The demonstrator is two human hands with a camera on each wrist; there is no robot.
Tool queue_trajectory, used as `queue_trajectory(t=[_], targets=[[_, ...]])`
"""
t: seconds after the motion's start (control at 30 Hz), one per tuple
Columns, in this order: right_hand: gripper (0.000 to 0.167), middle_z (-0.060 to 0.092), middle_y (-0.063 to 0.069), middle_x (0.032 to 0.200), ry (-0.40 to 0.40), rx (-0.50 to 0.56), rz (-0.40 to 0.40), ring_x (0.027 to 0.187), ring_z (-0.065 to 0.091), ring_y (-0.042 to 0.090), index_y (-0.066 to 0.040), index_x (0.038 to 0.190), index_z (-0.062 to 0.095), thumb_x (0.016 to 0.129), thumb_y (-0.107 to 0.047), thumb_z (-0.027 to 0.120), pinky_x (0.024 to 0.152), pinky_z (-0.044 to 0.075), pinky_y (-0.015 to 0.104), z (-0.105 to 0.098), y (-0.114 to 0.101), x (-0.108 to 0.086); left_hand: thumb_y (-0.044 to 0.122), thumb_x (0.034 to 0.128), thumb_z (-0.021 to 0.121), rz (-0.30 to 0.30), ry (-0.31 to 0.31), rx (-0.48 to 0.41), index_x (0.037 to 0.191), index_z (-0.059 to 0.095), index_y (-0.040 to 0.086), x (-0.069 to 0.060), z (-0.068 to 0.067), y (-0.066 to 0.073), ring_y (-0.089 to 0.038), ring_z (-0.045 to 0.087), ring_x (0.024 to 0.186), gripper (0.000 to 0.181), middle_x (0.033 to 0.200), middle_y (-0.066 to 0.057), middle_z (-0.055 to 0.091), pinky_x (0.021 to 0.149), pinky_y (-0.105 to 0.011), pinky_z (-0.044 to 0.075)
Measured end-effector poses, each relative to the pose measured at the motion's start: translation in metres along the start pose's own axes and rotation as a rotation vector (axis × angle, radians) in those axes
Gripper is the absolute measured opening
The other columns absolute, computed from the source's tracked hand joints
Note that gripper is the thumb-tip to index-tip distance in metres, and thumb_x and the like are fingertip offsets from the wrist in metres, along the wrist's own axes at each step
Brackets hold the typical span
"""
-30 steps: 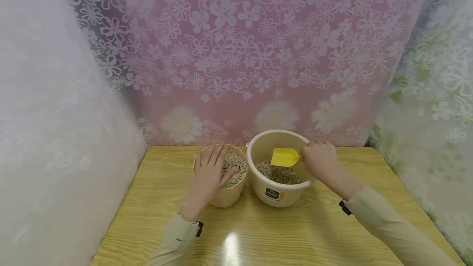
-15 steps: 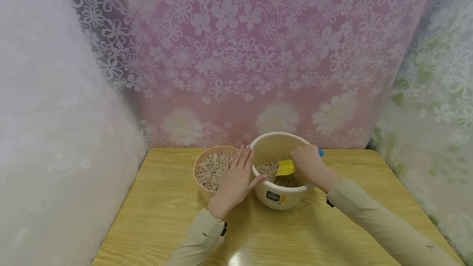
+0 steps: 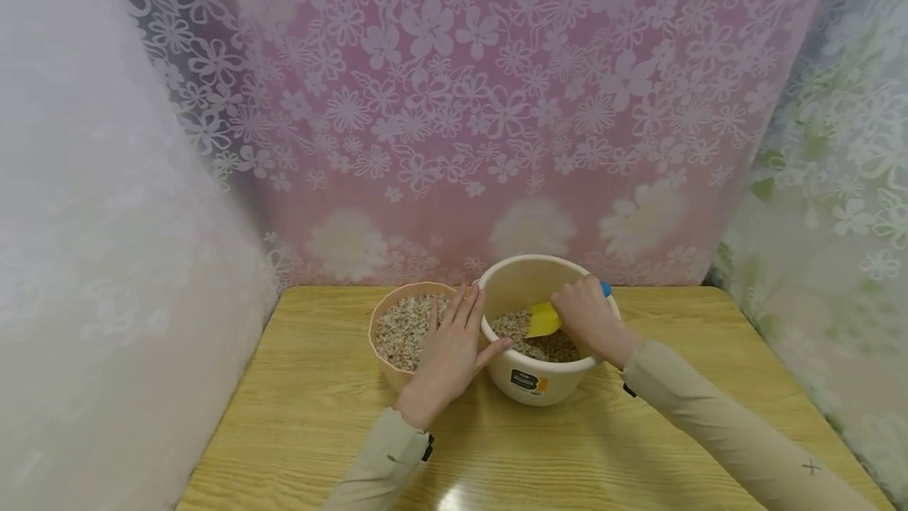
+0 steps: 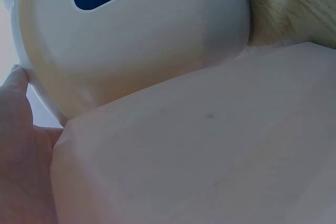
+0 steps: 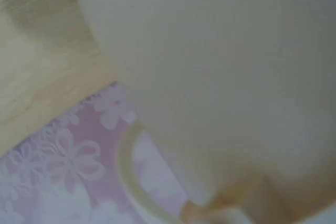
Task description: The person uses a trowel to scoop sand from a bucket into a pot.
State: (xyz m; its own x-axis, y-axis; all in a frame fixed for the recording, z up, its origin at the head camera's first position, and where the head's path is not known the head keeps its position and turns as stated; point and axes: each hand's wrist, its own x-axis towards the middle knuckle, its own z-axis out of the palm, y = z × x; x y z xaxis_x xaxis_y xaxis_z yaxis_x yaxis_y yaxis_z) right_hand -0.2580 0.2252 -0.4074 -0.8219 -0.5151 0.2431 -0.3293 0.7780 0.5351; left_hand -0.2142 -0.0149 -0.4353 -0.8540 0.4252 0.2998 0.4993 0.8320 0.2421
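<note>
In the head view my right hand [image 3: 585, 318] grips a small yellow shovel [image 3: 544, 320] with a blue handle end [image 3: 605, 289]. The blade is down inside the cream bucket [image 3: 546, 369], at the coarse speckled grains [image 3: 514, 326] there. My left hand [image 3: 450, 353] lies with straight fingers along the bucket's left rim, thumb on the near rim. It passes over the edge of the peach faceted pot [image 3: 383, 365], which is full of similar grains [image 3: 404, 330]. The left wrist view has my thumb [image 4: 18, 80] at the bucket's rim [image 4: 39, 95]; the right shows mostly the bucket's pale wall [image 5: 210, 66].
Pot and bucket stand side by side near the back edge of a wooden table [image 3: 298, 416]. Behind it hangs a pink flowered curtain [image 3: 426, 124]. Pale curtains hang at the left [image 3: 128, 259] and right [image 3: 844, 259].
My left hand has moved right from over the pot to the bucket's rim. My right hand has brought the shovel lower into the bucket. Over the last half second little has shifted.
</note>
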Motion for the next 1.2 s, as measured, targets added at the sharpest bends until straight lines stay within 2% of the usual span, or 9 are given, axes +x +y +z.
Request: queue_trajectory(t=[0.1,0.23,0.4,0.5,0.63,0.87,1.2], targets=[[0.055,0.025,-0.002,0.051,0.034,0.020,-0.030,0.053,0.021,0.012,-0.015,0.053,0.032,0.085,-0.005,0.076,0.049,0.018,0.024,0.006,-0.001,0.000,0.069,0.0992,0.039,-0.003,0.007,-0.011,0.162,0.021,0.005,-0.001,0.000,0.000,-0.023,0.008,0.157,0.091,0.169,-0.008,0.015,0.122,-0.061,0.017],[0.051,0.038,0.000,0.049,0.066,0.062,-0.042,0.051,0.034,0.014,-0.014,0.052,0.038,0.082,-0.006,0.078,0.047,0.030,0.025,0.012,-0.002,0.002,0.068,0.0993,0.040,-0.001,0.013,-0.018,0.162,0.021,0.004,-0.002,0.000,0.000,-0.023,0.008,0.157,0.091,0.169,-0.008,0.015,0.122,-0.061,0.017],[0.039,0.053,0.002,0.056,0.092,0.125,-0.072,0.055,0.047,0.018,-0.013,0.055,0.050,0.082,0.000,0.075,0.050,0.041,0.028,0.015,-0.003,0.004,0.066,0.1000,0.041,-0.001,0.019,-0.015,0.162,0.021,0.005,-0.003,0.001,0.000,-0.024,0.009,0.157,0.089,0.169,-0.008,0.014,0.122,-0.062,0.016],[0.033,0.059,0.003,0.063,0.096,0.126,-0.091,0.059,0.051,0.020,-0.012,0.059,0.057,0.084,-0.006,0.078,0.053,0.043,0.029,0.015,-0.003,0.005,0.064,0.1004,0.044,0.000,0.023,-0.019,0.162,0.021,0.005,-0.003,0.002,0.000,-0.024,0.010,0.157,0.088,0.169,-0.008,0.014,0.122,-0.062,0.016],[0.029,0.061,0.004,0.068,0.104,0.122,-0.119,0.063,0.053,0.020,-0.010,0.062,0.062,0.085,-0.012,0.081,0.058,0.045,0.030,0.015,-0.002,0.005,0.063,0.1006,0.046,-0.002,0.030,-0.021,0.162,0.022,0.005,-0.003,0.004,0.000,-0.024,0.010,0.157,0.087,0.169,-0.008,0.015,0.122,-0.062,0.017],[0.023,0.062,0.003,0.071,0.144,0.143,-0.185,0.066,0.054,0.019,-0.010,0.067,0.065,0.084,-0.007,0.081,0.058,0.041,0.028,0.016,-0.002,0.005,0.068,0.0998,0.037,-0.001,0.035,-0.016,0.162,0.021,0.005,-0.003,0.006,0.000,-0.023,0.008,0.157,0.090,0.169,-0.008,0.013,0.122,-0.062,0.015],[0.009,0.065,0.001,0.074,0.122,0.233,-0.196,0.069,0.056,0.018,-0.014,0.077,0.077,0.078,-0.015,0.086,0.061,0.044,0.028,0.017,-0.001,0.006,0.066,0.0998,0.041,0.001,0.056,-0.023,0.161,0.022,0.004,-0.003,0.006,0.000,-0.024,0.010,0.156,0.089,0.169,-0.008,0.014,0.122,-0.063,0.015]])
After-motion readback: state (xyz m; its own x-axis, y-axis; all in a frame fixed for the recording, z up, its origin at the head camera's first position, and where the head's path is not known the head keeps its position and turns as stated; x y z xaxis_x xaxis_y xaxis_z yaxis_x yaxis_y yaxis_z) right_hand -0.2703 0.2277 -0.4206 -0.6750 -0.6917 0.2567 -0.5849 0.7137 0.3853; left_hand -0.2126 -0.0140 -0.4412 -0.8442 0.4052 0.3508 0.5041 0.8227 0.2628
